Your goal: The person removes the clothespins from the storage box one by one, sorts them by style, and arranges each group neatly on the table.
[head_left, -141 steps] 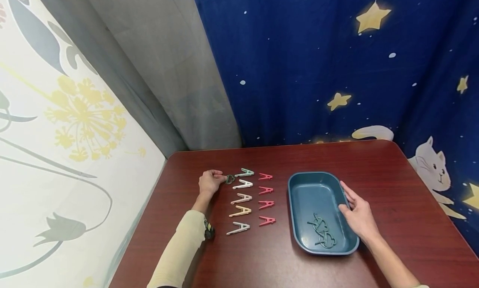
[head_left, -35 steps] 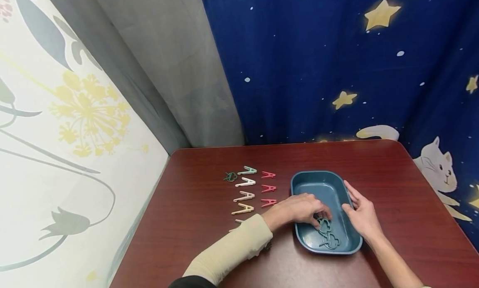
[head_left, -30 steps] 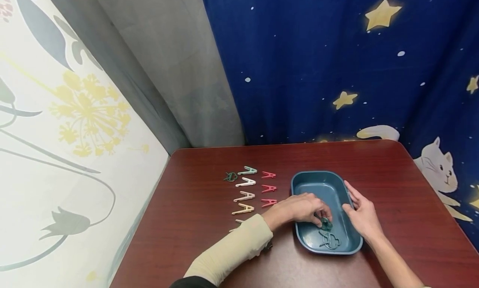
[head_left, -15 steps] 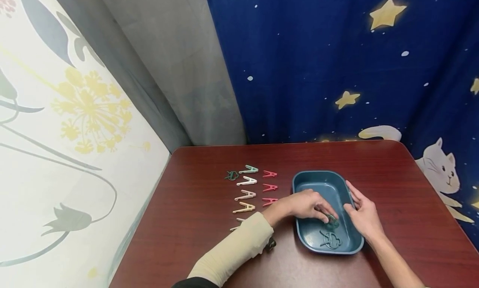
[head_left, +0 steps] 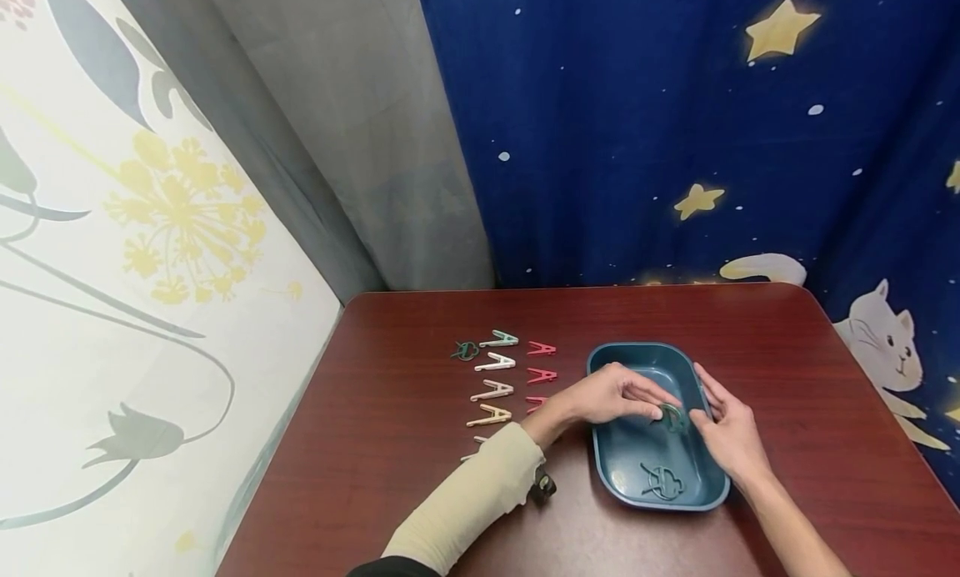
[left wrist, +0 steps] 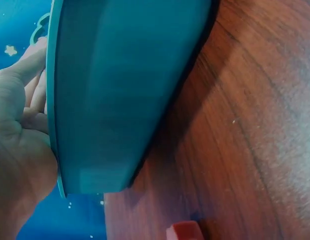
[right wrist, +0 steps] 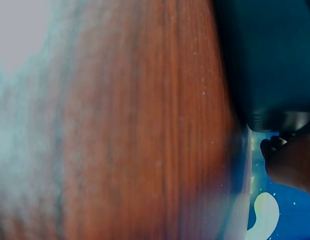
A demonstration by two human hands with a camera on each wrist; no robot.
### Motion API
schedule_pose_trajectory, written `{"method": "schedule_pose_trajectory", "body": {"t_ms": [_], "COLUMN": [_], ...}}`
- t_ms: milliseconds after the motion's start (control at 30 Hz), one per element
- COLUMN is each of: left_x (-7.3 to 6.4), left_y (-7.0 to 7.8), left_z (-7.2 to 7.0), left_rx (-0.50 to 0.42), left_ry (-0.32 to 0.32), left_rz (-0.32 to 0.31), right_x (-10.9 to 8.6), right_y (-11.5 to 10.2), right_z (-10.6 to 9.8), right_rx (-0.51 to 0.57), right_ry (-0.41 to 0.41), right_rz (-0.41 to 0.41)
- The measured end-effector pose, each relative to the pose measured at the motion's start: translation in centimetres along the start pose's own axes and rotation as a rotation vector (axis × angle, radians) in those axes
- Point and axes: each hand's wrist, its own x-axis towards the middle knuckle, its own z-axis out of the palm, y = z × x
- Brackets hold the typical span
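Note:
My left hand (head_left: pixel 606 395) is over the blue tray (head_left: pixel 617 495) and pinches a small green piece (head_left: pixel 672 418) between thumb and fingertips. This piece has a thin, cloud-like outline, part of which shows past the fingers in the left wrist view. A similar green piece (head_left: pixel 663 482) lies on the tray floor near its front end. My right hand (head_left: pixel 729 431) grips the tray's right rim, thumb on the rim and fingers along the outer wall. Another green piece (head_left: pixel 466 351) lies on the table at the far left, beside the mint clothespin (head_left: pixel 500 338).
Left of the tray are two columns of clothespins: pale ones such as a white clothespin (head_left: pixel 496 361) and a yellow clothespin (head_left: pixel 490 415), and red ones such as this red clothespin (head_left: pixel 542 376). My left forearm hides some front ones. Curtains hang behind the dark red table (head_left: pixel 405 368).
My left hand let go of one green piece at the table's left, crossed to the tray, took hold of another and raised it toward the tray's right side. The right hand stays on the rim.

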Motion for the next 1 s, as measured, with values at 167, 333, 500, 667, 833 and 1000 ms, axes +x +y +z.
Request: {"method": "schedule_pose_trajectory", "body": {"t_ms": [167,333,500,667,833,1000], "left_x": [-0.3,-0.7,-1.0,-1.7,-2.9,-4.9], "left_y": [-0.2,-0.4,-0.6,-0.8,-1.4,-2.0], "left_z": [0.3,0.7,0.9,0.3,-1.5,-3.9], "left_rx": [-0.09,-0.124,-0.193,-0.197,-0.168,-0.096], "left_ry": [0.106,0.217,0.367,0.505,0.635,0.782], "left_rz": [0.01,0.046,0.078,0.094,0.12,0.112], "right_x": [0.0,0.1,0.2,0.2,0.1,0.1], "right_y": [0.1,0.2,0.3,0.2,0.2,0.2], "right_z": [0.0,0.1,0.2,0.2,0.2,0.1], "right_rx": [-0.007,-0.014,-0.018,-0.007,0.0,0.005], "right_ry": [0.01,0.011,0.006,-0.003,-0.007,-0.004], "right_rz": [-0.003,-0.012,-0.012,0.001,0.011,0.004]}}
